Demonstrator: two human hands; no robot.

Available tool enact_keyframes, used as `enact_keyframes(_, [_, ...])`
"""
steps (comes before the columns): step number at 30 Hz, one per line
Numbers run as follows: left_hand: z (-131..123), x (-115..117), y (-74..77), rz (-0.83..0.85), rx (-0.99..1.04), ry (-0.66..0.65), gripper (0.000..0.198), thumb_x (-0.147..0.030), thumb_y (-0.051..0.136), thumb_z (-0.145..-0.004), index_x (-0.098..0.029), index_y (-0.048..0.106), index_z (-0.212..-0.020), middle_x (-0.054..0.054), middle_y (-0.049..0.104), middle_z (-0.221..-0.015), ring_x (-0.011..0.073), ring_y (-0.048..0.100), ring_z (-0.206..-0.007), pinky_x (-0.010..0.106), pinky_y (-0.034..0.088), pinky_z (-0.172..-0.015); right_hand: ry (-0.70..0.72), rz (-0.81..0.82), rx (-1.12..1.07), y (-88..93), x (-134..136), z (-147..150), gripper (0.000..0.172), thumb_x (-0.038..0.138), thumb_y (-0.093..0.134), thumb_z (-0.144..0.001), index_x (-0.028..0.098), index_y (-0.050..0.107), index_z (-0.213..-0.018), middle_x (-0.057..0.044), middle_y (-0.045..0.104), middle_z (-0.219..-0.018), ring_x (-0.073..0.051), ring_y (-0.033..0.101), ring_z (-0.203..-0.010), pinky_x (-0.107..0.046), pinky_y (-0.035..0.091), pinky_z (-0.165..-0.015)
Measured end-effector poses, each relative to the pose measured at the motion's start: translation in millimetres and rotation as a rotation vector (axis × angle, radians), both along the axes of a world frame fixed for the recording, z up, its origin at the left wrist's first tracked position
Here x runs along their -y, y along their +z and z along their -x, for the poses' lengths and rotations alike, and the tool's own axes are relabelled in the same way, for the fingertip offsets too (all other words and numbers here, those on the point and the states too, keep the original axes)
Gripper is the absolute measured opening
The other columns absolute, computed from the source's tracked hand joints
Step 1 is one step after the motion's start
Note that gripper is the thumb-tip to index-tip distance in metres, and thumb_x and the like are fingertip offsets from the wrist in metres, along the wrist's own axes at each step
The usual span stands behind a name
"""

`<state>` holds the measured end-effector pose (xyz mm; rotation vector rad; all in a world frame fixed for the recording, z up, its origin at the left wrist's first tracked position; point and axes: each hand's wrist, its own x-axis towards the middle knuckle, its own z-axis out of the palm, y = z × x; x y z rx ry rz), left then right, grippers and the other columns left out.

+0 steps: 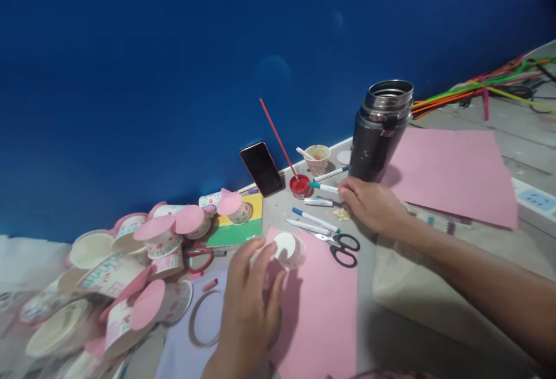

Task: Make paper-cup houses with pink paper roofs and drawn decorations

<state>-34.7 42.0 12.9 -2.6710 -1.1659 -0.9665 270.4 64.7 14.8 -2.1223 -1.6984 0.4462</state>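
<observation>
My right hand (pixel 376 206) pinches the end of a white marker with a green tip (pixel 325 187), beside the dark bottle. My left hand (pixel 254 298) is in front of me over the pink paper (pixel 324 321), its fingers curved and apart. Just beyond its fingertips a small paper cup (pixel 299 252) with a white round end lies on that paper. Black-handled scissors (pixel 345 250) rest at the paper's upper right edge. Several more markers, among them a blue-capped one (pixel 315 220), lie between the two hands.
Many decorated paper cups with pink flaps (pixel 160 237) crowd the left. A phone (pixel 262 169) leans against the blue wall. A red paint pot (pixel 299 186) holds a thin red stick. The open bottle (pixel 379 135) stands near pink sheets (pixel 456 176); a tape ring (pixel 191 328) lies left.
</observation>
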Motion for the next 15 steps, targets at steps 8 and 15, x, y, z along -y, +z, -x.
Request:
enact_keyframes(8, [-10.1,-2.1,-30.8,0.115,-0.229,-0.082,0.078,-0.024,0.072,-0.092,-0.018,0.033,-0.159,0.022,0.052,-0.153,0.0409,0.047,-0.145,0.06,0.048,-0.113,0.016,0.156,0.286,-6.2,0.0,7.0,0.036,0.036,0.04,-0.107,0.019,0.064,-0.128,-0.018,0.08,-0.107,-0.033,0.076,-0.091,-0.034,0.042,-0.068])
enact_keyframes(15, [-4.9,-25.9,-29.5,0.372,0.095,0.034,0.077,-0.014,0.073,-0.084,-0.025,0.044,-0.155,0.016,0.046,-0.148,0.0368,0.05,-0.143,0.056,0.047,-0.117,0.085,0.2,0.378,-11.9,0.5,2.9,0.036,0.037,0.042,-0.106,0.019,0.065,-0.127,-0.021,0.079,-0.108,-0.037,0.076,-0.096,-0.038,0.045,-0.073])
